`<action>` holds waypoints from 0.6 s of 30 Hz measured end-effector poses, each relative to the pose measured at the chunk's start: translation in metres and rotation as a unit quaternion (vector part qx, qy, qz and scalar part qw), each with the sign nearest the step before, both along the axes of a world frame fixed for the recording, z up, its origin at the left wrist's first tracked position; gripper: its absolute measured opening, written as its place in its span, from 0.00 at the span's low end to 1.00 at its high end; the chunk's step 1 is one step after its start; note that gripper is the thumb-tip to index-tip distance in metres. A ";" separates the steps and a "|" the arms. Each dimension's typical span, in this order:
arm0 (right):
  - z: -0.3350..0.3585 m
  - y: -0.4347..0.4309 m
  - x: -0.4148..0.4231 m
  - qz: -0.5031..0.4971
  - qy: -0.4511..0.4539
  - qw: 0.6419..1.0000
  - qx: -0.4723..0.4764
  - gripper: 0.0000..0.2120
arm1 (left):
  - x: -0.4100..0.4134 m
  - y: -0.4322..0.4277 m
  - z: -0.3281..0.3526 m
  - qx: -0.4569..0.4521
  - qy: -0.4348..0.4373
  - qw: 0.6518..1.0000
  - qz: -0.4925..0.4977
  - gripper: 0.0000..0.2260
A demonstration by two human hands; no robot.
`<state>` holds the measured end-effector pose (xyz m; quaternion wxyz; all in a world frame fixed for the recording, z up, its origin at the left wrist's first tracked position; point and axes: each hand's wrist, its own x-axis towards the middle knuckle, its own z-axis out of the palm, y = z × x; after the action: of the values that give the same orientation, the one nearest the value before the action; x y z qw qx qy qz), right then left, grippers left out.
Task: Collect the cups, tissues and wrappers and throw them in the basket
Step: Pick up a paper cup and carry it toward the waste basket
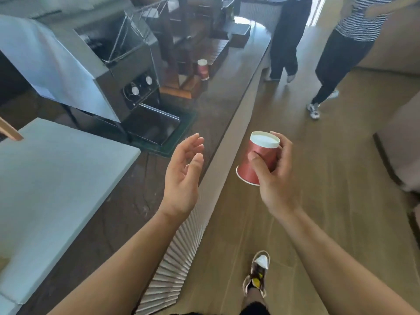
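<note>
My right hand (276, 176) grips a red paper cup (261, 155), held upside down with its white base up, over the wooden floor beside the counter. My left hand (183, 176) hovers open with relaxed fingers above the counter's front edge, holding nothing. A second red paper cup (203, 69) stands upside down farther along the dark counter (218, 105), near wooden stands. No basket, tissue or wrapper is in view.
A steel conveyor toaster (127, 71) with two knobs sits on a dark tray on the counter. A white board (56, 173) lies at the left. Two people (336, 55) stand on the wooden floor ahead to the right. My shoe (258, 272) is below.
</note>
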<state>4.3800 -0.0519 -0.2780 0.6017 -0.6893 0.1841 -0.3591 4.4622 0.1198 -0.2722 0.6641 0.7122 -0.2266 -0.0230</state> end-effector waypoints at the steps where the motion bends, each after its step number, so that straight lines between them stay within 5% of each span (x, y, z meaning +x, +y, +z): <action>1: -0.002 -0.018 0.017 0.008 -0.001 1.000 0.001 0.31 | 0.013 -0.017 -0.001 -0.006 0.000 1.000 0.009 0.16; 18: 0.011 -0.274 0.288 0.174 0.022 0.984 -0.028 0.26 | 0.224 -0.257 0.001 -0.062 0.024 0.983 0.171 0.16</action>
<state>4.6678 -0.3257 -0.2666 0.6311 -0.7354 0.0645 -0.2383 4.6858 -0.1376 -0.2712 0.7065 0.6969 -0.0863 0.0879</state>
